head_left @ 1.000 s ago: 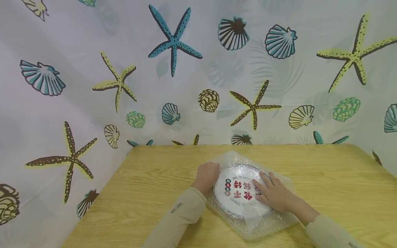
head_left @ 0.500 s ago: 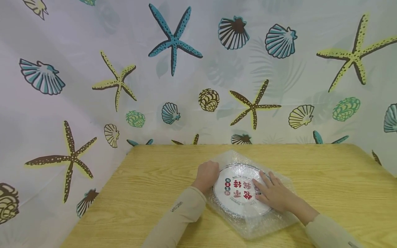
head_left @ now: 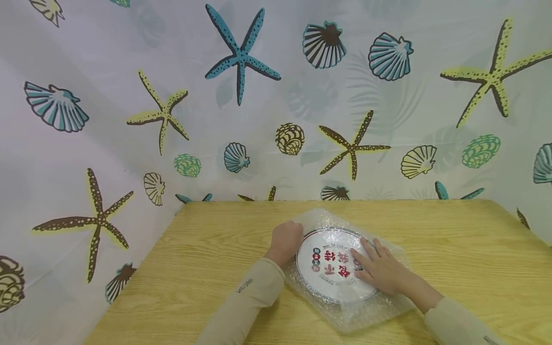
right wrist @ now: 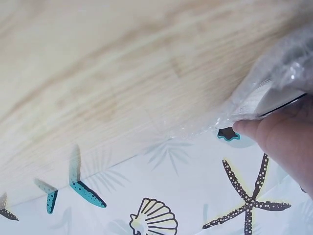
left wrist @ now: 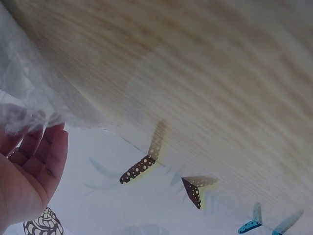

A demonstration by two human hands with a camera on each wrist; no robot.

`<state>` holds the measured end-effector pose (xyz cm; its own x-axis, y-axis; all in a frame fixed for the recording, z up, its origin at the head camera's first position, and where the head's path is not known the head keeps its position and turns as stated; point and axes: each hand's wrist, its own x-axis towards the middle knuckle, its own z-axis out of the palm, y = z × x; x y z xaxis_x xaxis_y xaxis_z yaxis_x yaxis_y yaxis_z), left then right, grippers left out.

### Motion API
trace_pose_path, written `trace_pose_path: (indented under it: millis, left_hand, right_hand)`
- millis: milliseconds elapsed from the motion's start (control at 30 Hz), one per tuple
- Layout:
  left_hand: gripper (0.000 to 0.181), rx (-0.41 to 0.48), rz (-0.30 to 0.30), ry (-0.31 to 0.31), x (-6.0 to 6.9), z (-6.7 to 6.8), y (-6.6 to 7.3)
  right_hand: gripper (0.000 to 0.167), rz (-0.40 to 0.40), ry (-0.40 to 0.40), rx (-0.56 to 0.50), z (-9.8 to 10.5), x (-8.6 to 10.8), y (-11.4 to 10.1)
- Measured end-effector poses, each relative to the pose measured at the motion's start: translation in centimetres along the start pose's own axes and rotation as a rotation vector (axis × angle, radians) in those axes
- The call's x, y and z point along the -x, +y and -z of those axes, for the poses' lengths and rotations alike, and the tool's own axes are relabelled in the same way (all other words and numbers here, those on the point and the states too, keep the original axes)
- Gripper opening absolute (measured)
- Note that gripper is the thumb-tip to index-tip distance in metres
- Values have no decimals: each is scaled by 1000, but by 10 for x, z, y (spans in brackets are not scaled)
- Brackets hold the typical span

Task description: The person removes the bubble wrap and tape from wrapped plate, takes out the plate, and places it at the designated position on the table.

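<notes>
A round white plate (head_left: 308, 256) with a dark rim line and red characters lies wrapped in clear bubble wrap (head_left: 321, 218) on the table. At its upper left, my left hand (head_left: 285, 243) grips the edge of the wrap with curled fingers. The left wrist view has these fingers (left wrist: 51, 152) bent at the wrap's loose edge. My right hand (head_left: 384, 270) rests on the plate's right side through the wrap, fingers spread, hiding part of the printing. In the right wrist view, a fingertip (right wrist: 244, 128) touches the wrap.
The wood-grain table (head_left: 207, 287) reaches back to a hanging white cloth (head_left: 267, 115) printed with starfish and shells. This cloth also runs along the left and right sides.
My left hand has shifted slightly to the left and up, drawing the wrap's edge a little. More of the plate's upper left rim shows. The right hand stays in place.
</notes>
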<state>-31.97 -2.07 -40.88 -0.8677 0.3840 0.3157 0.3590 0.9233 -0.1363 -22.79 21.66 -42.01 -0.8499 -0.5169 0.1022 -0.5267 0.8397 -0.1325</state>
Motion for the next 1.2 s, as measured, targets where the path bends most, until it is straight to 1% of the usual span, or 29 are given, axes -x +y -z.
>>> trace_pose_path:
  millis: [100,267,333,533,767,933,1067,1200]
  left_hand:
    - [19,11,5,-11,0,1,1]
    - [18,54,32,-59,-1,4,2]
    - [19,61,39,-57,-1,5,2]
    - [22,77,45,-17,0,6,2]
    - [24,131,81,-62,-1,6,1]
    - [23,155,93,-64,-1,3,1]
    - [22,138,80,-60,-3,-1,0]
    - [21,111,68,-72,-4,-4,-1]
  right_hand:
    - [52,-4,-2,-5,-1,0,1]
    - [52,-8,-9,-21,-2,0,2]
    - [52,-8,-11,-24,-2,-1,2]
    - [52,-8,-1,-9,-2,0,2]
    - [53,-18,-17,-14,-4,-1,3]
    - [53,-17,-13,-18,-3,0,2]
    - [52,-17,-6,-15,-3,0,1]
    - [52,-17,0,-7,-3,0,0]
